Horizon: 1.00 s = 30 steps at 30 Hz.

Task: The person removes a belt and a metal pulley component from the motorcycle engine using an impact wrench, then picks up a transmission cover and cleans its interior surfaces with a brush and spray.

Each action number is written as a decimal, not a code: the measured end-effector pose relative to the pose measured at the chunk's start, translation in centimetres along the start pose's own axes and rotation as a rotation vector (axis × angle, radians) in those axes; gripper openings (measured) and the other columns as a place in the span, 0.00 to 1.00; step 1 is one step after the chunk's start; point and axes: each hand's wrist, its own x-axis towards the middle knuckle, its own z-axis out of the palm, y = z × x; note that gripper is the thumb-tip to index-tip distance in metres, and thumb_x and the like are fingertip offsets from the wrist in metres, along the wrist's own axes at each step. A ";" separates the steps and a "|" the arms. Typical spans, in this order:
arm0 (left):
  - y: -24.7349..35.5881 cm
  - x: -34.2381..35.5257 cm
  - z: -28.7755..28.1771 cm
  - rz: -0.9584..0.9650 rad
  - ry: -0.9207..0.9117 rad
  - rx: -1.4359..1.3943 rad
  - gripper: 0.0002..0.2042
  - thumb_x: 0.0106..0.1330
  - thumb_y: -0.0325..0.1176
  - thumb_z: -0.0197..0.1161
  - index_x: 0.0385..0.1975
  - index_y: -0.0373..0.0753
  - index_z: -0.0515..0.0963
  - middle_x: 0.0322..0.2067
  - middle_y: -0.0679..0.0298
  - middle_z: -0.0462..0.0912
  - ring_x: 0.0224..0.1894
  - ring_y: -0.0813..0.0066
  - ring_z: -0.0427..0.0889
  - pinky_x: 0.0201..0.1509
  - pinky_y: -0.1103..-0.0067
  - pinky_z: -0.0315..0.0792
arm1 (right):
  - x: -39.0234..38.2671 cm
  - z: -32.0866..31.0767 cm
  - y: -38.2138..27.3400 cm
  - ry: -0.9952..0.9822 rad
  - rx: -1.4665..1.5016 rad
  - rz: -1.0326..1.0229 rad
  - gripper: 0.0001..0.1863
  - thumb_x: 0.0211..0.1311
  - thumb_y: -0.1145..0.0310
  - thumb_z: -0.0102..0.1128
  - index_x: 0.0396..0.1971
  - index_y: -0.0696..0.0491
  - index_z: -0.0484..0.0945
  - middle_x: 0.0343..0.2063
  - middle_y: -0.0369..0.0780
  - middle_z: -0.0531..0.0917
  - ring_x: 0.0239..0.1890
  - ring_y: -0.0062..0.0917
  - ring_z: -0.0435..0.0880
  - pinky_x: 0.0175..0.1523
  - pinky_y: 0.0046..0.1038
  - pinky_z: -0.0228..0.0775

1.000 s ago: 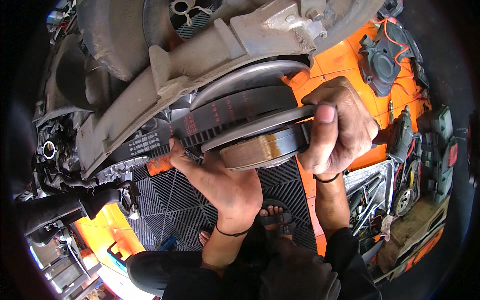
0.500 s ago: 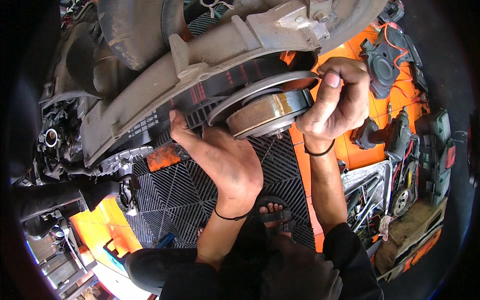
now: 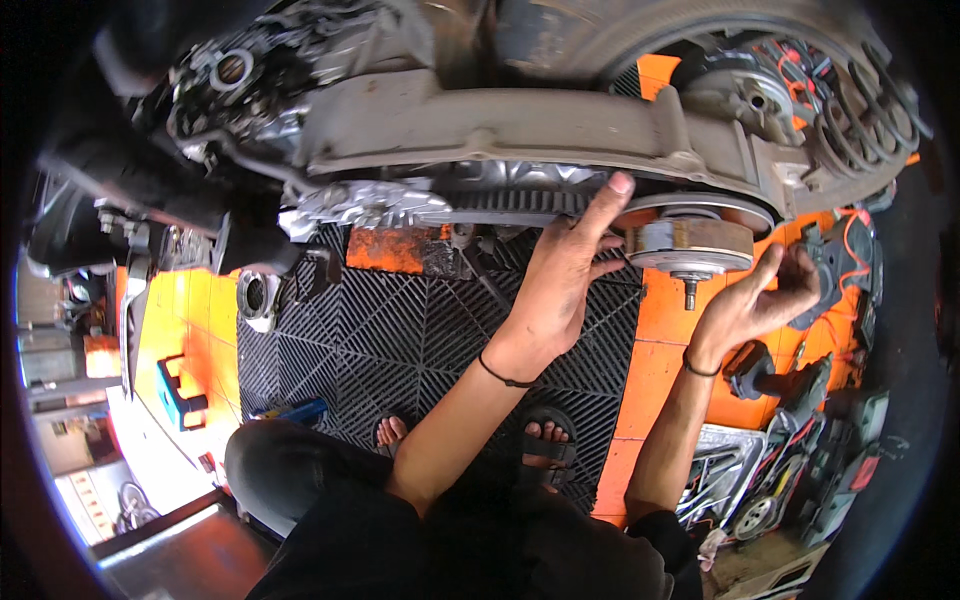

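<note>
A scooter's clutch pulley assembly, with a round brown-grey drum and a threaded shaft end pointing toward me, sits at the right end of the long grey drive case. A toothed black drive belt runs left from it toward a silver finned pulley. My left hand is at the pulley's left side by the belt, thumb stretched up and fingers apart; whether the fingertips touch is hard to tell. Just right of the drum, my right hand is held with thumb and curled fingers apart, nothing in it.
A black ribbed mat covers part of the orange tiled floor. At right lie a cordless impact driver, a metal tray of wrenches and a dark green case. A coil spring stands at the upper right.
My right hand has let go of the pulley's rim and drawn away from it. My left hand has moved along the belt toward the pulley. The view has shifted and levelled.
</note>
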 end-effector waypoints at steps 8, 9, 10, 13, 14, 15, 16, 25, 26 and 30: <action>0.4 -1.0 -5.1 -0.044 -0.099 0.114 0.32 0.70 0.56 0.61 0.55 0.28 0.72 0.50 0.46 0.82 0.53 0.59 0.83 0.55 0.68 0.77 | -6.5 -3.6 -4.4 0.027 0.018 -0.080 0.14 0.73 0.66 0.57 0.45 0.62 0.67 0.41 0.42 0.71 0.43 0.30 0.70 0.51 0.34 0.63; 0.3 -1.3 -6.0 -0.011 -0.059 0.157 0.29 0.71 0.55 0.60 0.51 0.29 0.74 0.46 0.47 0.83 0.49 0.60 0.84 0.53 0.68 0.77 | -7.4 -3.7 -5.4 0.007 0.070 -0.096 0.13 0.73 0.67 0.56 0.44 0.61 0.67 0.40 0.42 0.72 0.43 0.30 0.71 0.51 0.35 0.64; 0.4 -1.7 -7.0 0.021 -0.020 0.202 0.27 0.72 0.55 0.58 0.47 0.29 0.75 0.43 0.49 0.84 0.45 0.61 0.85 0.51 0.69 0.78 | -8.1 -3.6 -6.3 -0.073 0.175 -0.077 0.13 0.72 0.67 0.57 0.44 0.61 0.67 0.39 0.42 0.73 0.43 0.31 0.72 0.52 0.35 0.65; 1.0 -2.9 -9.3 0.245 0.318 0.214 0.24 0.75 0.53 0.53 0.32 0.34 0.77 0.29 0.56 0.83 0.31 0.68 0.84 0.38 0.72 0.78 | -9.4 -1.9 -9.3 -0.470 0.331 -0.041 0.15 0.66 0.68 0.63 0.46 0.60 0.72 0.40 0.43 0.78 0.45 0.32 0.77 0.56 0.35 0.68; 1.6 -3.3 -10.3 0.324 0.380 0.223 0.23 0.77 0.52 0.50 0.29 0.37 0.75 0.26 0.60 0.80 0.26 0.73 0.79 0.31 0.75 0.75 | -9.2 -0.4 -10.1 -0.651 0.365 -0.055 0.19 0.63 0.68 0.67 0.49 0.60 0.74 0.41 0.44 0.81 0.46 0.33 0.79 0.57 0.35 0.69; 2.2 -3.6 -10.9 0.372 0.459 0.148 0.23 0.77 0.51 0.49 0.29 0.37 0.74 0.25 0.60 0.79 0.24 0.74 0.77 0.29 0.77 0.73 | -9.1 1.1 -11.0 -0.798 0.373 -0.057 0.24 0.60 0.68 0.70 0.53 0.60 0.74 0.43 0.46 0.82 0.49 0.36 0.80 0.58 0.36 0.70; 2.9 -3.9 -11.6 0.453 0.439 0.110 0.23 0.78 0.51 0.47 0.29 0.37 0.74 0.23 0.63 0.78 0.21 0.77 0.75 0.27 0.79 0.71 | -8.6 2.9 -11.8 -0.917 0.365 -0.206 0.27 0.59 0.68 0.71 0.56 0.61 0.73 0.46 0.49 0.82 0.51 0.40 0.81 0.60 0.37 0.70; 7.8 -4.6 -14.3 0.268 0.118 -0.125 0.23 0.80 0.49 0.47 0.38 0.32 0.78 0.26 0.64 0.78 0.24 0.76 0.76 0.31 0.78 0.72 | -7.8 11.7 -15.9 -1.456 0.486 -0.030 0.30 0.68 0.59 0.66 0.60 0.65 0.71 0.49 0.53 0.84 0.50 0.31 0.83 0.57 0.30 0.73; 8.0 -4.6 -14.4 0.253 0.070 -0.177 0.22 0.79 0.47 0.50 0.39 0.31 0.78 0.28 0.64 0.78 0.28 0.76 0.76 0.34 0.77 0.72 | -7.7 11.7 -16.1 -1.444 0.500 -0.087 0.29 0.70 0.59 0.64 0.59 0.66 0.71 0.46 0.51 0.85 0.47 0.27 0.84 0.54 0.29 0.74; 8.1 -4.2 -14.2 0.275 0.040 -0.291 0.20 0.78 0.46 0.53 0.39 0.31 0.78 0.29 0.64 0.78 0.29 0.76 0.75 0.36 0.75 0.73 | -7.7 12.0 -16.5 -1.412 0.458 -0.130 0.26 0.70 0.58 0.63 0.55 0.65 0.74 0.41 0.50 0.87 0.43 0.29 0.86 0.51 0.30 0.75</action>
